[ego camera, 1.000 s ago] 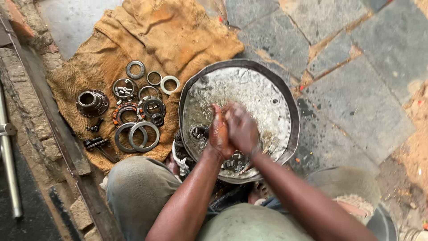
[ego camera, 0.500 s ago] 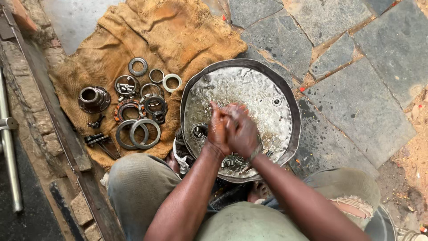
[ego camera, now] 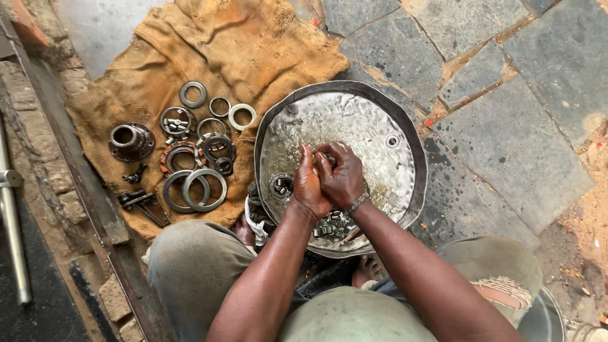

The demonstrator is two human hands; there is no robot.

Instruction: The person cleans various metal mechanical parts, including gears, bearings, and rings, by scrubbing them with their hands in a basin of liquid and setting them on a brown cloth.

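Observation:
Over a round dented metal basin [ego camera: 342, 90] holding shallow oily liquid, my two hands are pressed together. My left hand [ego camera: 308, 183] stands with fingers upright, its palm against my right hand [ego camera: 344, 172], which is curled into a fist. Whatever lies between them is hidden. Under my wrists, a cluster of small metal parts [ego camera: 329, 227] rests in the basin. A round bearing [ego camera: 282, 185] lies just left of my left hand, and a small ring [ego camera: 391, 140] sits to the right.
A burlap sack [ego camera: 240, 50] left of the basin carries a metal hub [ego camera: 130, 140], several rings [ego camera: 193, 190], bearing races [ego camera: 217, 149] and small dark parts [ego camera: 142, 202]. A white rag [ego camera: 253, 223] lies by my knee. A metal rod [ego camera: 12, 240] runs along the far left beside a brick kerb [ego camera: 63, 190].
My right hand has curled from flat into a fist against the left palm. Both hands shifted slightly up in the basin, uncovering the small parts beneath the wrists.

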